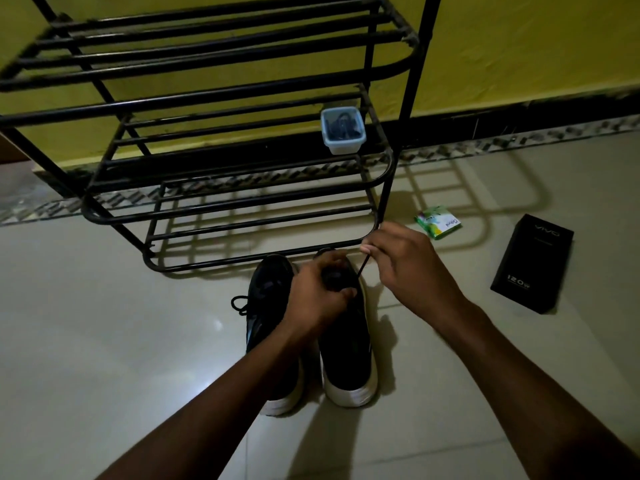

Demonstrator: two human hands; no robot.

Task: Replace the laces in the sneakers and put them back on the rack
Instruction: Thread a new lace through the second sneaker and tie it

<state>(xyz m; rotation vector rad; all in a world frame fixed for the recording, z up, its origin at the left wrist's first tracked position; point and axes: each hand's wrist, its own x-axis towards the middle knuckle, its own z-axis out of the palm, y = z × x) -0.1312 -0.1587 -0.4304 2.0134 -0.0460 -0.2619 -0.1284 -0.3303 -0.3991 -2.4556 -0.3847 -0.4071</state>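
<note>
Flanking the sneakers (346,341): rack (221,216), black box (531,263).

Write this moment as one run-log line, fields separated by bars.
stage: lacing | right hand: pulling lace | left hand: on right sneaker | rack: no sneakers

Two bare forearms, sleeveless to the frame edge; left hand (317,296), right hand (412,261); nothing worn.

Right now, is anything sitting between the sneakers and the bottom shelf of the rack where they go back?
Nothing visible. The two sneakers stand on the floor just in front of the rack, and its bottom shelf is bare. The blue container sits a shelf higher.
</note>
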